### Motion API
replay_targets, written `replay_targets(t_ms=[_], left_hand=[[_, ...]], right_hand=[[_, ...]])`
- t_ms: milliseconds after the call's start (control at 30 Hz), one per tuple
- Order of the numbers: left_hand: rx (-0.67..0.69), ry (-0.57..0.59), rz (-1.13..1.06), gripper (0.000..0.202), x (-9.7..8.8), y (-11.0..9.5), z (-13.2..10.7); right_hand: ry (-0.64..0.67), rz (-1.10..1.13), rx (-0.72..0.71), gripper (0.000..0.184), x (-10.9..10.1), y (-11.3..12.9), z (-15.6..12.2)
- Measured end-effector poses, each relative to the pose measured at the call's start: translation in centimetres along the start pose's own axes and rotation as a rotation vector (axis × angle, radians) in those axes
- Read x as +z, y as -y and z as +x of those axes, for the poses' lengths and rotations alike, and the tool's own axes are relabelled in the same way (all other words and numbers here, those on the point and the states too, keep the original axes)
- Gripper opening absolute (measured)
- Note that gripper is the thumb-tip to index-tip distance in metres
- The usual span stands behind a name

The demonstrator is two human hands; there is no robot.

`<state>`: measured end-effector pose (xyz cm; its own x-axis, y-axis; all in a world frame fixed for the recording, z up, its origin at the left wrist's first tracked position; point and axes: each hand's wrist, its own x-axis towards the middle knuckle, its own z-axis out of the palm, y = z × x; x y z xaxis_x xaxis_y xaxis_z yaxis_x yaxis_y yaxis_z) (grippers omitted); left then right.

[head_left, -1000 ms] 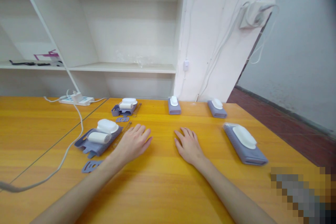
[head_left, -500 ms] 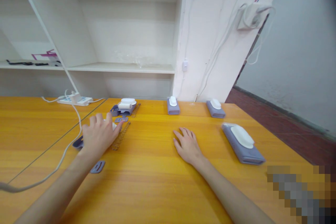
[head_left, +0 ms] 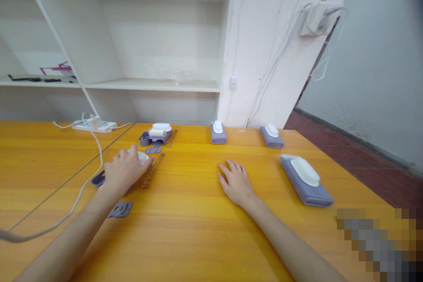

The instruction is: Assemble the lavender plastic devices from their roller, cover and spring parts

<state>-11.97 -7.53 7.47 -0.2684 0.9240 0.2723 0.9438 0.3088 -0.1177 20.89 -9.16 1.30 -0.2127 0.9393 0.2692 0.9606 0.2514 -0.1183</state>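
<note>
My left hand (head_left: 120,172) is spread over a purple-grey box with a white oval piece (head_left: 142,157) on top. The index finger is left of the white piece and the thumb right of it, fingers apart; the hand hides most of the box. Right of the thumb lies a coil spring (head_left: 152,172). Left of the wrist is a dark open purple-grey tray part (head_left: 98,179), and below it a flat slotted plate (head_left: 122,209). My right hand (head_left: 236,183) rests palm down on the table, fingers spread, holding nothing.
Behind my left hand are another box (head_left: 161,136), a cup-like part (head_left: 144,139), a slotted plate (head_left: 153,150) and a spring (head_left: 172,138). Purple-grey boxes (head_left: 218,138) (head_left: 272,142) (head_left: 307,194) stand toward the right. A power strip (head_left: 95,127) and cable (head_left: 79,200) lie left.
My left hand has moved slightly down and left, its fingers curling more, so more of the white piece and the near slotted plate shows. My right hand has not moved.
</note>
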Motion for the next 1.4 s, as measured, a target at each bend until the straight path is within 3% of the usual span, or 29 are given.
replay_targets(t_ms=[267,533,867,1033,1267,1400], left_hand=[[0.006,-0.053,-0.007,0.071,0.3,0.2,0.1],[0.009,-0.014,-0.062,0.076,0.6,0.7,0.8],[0.050,-0.236,-0.031,0.061,0.0,-0.4,0.0],[0.173,-0.251,-0.095,0.063,-0.8,-3.1,-0.6],[0.511,-0.091,-0.264,0.061,-0.7,-9.0,-2.6],[0.627,-0.048,-0.327,0.063,-0.2,-12.2,-3.1]], right_hand=[[-0.007,0.002,-0.008,0.042,0.1,-0.1,0.0],[-0.020,0.004,-0.009,0.041,0.2,-0.1,0.0],[-0.045,0.021,-0.020,0.040,0.3,-0.2,-0.1],[-0.064,0.029,-0.023,0.040,0.5,-0.3,0.0],[-0.121,0.074,-0.007,0.040,0.6,-0.3,0.1],[-0.200,0.133,0.014,0.040,0.5,-0.5,0.1]])
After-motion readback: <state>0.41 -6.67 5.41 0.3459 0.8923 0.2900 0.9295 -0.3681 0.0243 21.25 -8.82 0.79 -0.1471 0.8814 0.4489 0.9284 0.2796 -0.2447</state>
